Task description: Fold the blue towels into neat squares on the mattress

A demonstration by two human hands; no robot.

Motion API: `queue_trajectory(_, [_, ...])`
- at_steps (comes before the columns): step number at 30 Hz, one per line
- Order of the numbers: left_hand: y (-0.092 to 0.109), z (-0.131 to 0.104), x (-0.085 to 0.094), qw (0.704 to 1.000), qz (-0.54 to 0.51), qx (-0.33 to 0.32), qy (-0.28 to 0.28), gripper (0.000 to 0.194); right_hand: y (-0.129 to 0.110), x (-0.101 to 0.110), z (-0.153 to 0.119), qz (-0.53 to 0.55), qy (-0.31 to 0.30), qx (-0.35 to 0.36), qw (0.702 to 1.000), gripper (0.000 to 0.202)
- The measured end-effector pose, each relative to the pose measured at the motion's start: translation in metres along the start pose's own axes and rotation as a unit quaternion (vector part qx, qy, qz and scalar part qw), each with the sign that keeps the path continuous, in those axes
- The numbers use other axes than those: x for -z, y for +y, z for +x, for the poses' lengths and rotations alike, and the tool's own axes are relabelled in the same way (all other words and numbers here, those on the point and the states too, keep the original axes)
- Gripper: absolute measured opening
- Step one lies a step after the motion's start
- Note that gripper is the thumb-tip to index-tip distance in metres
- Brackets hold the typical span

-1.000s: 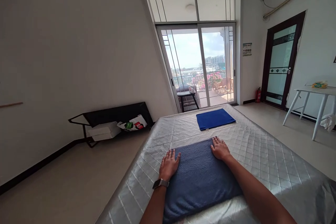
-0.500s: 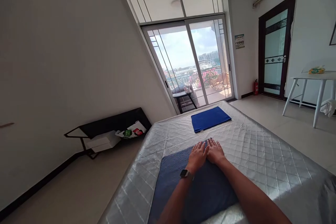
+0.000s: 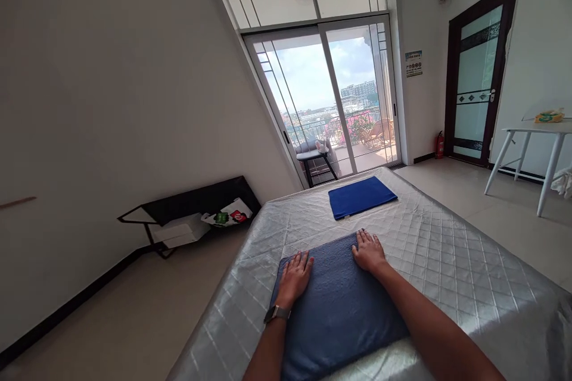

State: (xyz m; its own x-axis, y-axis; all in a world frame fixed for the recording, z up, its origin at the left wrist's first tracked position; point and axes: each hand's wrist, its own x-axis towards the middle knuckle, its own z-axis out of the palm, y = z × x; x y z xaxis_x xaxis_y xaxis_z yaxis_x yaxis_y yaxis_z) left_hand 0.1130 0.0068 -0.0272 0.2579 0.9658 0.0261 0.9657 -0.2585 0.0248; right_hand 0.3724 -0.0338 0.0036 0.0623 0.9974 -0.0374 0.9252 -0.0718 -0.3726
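A dark grey-blue cloth [image 3: 339,303] lies spread flat on the quilted silver cover [image 3: 438,262]. My left hand [image 3: 295,277], with a watch on its wrist, rests flat at the cloth's far left corner, fingers stretched out. At the far right corner my right hand [image 3: 369,251] also lies flat, its fingertips by the edge. Both palms press on the fabric and neither grips it. Beyond the hands, a bright blue folded cloth [image 3: 363,197] with a small pale tag lies near the far end of the cover.
A black rack [image 3: 192,202] with a white box [image 3: 181,231] and a printed bag [image 3: 229,214] stands left by the wall. To the right is a white table [image 3: 543,128] bearing a tissue pack [image 3: 549,116]. Sliding glass doors [image 3: 322,101] are at the back.
My left hand has slid left, away from beside my right hand, to the cloth's left corner. My right hand stays near the far right corner. The view has shifted slightly.
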Motion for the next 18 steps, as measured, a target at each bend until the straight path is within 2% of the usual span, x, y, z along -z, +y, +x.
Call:
queue_trajectory(2, [-0.014,-0.009,0.002,1.000,0.004,0.021,0.002,0.061,0.000,0.001,0.001,-0.007,-0.005,-0.004,1.000,0.067])
queue_trajectory(4, [-0.019,-0.015,0.003,0.999,0.007,0.036,0.008,0.061,-0.001,0.003,0.001,-0.018,-0.008,-0.006,1.000,0.066])
queue_trajectory(12, [-0.008,-0.017,0.007,0.998,-0.005,0.055,0.022,0.063,-0.002,0.012,0.001,-0.040,0.000,0.051,0.998,0.066])
queue_trajectory(18, [-0.009,-0.017,0.006,0.998,0.000,0.048,0.033,0.063,0.002,0.010,0.003,-0.042,-0.019,0.046,0.998,0.070])
